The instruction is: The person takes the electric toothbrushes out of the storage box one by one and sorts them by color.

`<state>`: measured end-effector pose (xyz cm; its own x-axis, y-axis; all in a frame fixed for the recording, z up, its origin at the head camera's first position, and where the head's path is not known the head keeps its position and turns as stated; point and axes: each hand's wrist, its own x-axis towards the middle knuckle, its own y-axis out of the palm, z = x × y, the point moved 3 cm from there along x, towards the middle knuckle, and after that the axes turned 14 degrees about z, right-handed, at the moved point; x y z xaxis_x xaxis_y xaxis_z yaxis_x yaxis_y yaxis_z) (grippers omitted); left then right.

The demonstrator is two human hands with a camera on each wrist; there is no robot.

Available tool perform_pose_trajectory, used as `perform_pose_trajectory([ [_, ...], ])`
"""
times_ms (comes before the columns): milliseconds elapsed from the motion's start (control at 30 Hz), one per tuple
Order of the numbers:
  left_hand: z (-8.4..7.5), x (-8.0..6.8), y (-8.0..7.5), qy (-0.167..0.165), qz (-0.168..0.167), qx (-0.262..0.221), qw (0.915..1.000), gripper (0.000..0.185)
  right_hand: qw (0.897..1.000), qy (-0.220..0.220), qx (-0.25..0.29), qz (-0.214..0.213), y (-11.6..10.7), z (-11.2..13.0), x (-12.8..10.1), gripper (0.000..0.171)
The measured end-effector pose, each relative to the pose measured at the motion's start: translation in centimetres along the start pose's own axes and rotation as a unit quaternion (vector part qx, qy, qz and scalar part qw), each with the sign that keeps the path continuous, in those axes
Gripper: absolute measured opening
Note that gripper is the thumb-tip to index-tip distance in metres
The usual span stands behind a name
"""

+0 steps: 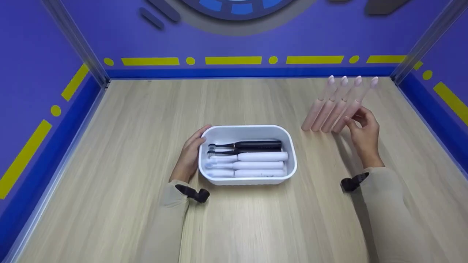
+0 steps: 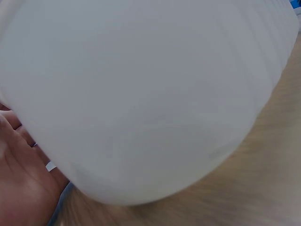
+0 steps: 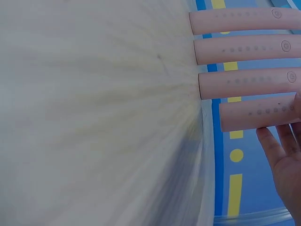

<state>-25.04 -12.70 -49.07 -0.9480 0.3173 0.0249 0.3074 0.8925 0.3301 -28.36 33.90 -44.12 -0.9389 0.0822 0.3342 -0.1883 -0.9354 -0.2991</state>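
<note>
In the head view, a white plastic bin sits mid-table, holding two black electric toothbrushes and three white electric toothbrushes laid side by side. My left hand rests against the bin's left end, its fingertips at the rim by the far corner; the bin's wall fills most of the left wrist view. Off to the right, pink electric toothbrushes stand upright in a row. My right hand pinches the rightmost pink toothbrush by its handle, slightly out of line with its neighbours in the right wrist view.
A pale wood table lies under everything. Blue panels with yellow dashes wall in the back and both sides, joined by metal corner posts.
</note>
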Motion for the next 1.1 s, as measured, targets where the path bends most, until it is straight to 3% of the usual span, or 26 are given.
perform_pose_trajectory([
  [167,0.1,0.0,0.0,0.001,0.004,-0.003,1.0,0.048,1.0,0.019,-0.011,0.012,0.1,0.4,0.0,0.041],
  [433,0.0,0.1,-0.1,0.003,0.005,-0.002,1.0,0.048,0.998,0.054,-0.033,0.017,-0.2,-0.8,0.6,0.039],
  [833,0.0,0.1,0.0,0.003,0.004,-0.005,1.0,0.048,0.997,0.051,-0.05,0.018,-0.2,-1.5,0.8,0.04],
  [1100,-0.1,0.1,0.0,0.008,0.012,-0.003,0.9999,0.049,0.998,0.039,-0.03,0.028,-0.2,-1.7,1.0,0.04],
])
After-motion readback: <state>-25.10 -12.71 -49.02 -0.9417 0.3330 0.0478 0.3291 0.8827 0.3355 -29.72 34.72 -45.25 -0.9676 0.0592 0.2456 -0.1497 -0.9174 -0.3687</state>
